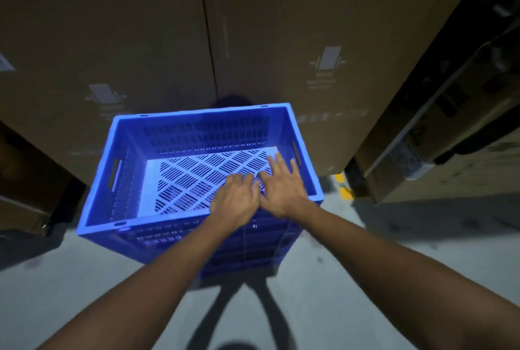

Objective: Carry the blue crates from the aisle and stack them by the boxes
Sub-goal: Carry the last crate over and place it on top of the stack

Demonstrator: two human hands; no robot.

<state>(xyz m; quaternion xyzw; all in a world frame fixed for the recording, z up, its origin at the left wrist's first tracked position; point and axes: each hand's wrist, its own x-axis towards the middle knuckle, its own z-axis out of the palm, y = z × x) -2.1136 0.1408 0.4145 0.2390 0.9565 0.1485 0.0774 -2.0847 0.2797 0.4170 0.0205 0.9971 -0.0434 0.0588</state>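
Observation:
A blue slatted crate (127, 136) stands empty on top of at least one more blue crate (253, 254), right against the tall cardboard boxes (295, 26). Its pale perforated bottom shows. Both my arms reach over its near rim at the right. My left hand (236, 200) hovers just past the rim with its fingers curled down; whether it touches the crate is unclear. My right hand (281, 183) is beside it, flat, fingers spread over the crate's near right corner, holding nothing.
A second wall of cardboard boxes (112, 40) stands behind on the left. More boxes on a dark rack (450, 138) jut in at the right. A dark low object (28, 181) sits left. The grey floor carries a yellow marking (342, 183).

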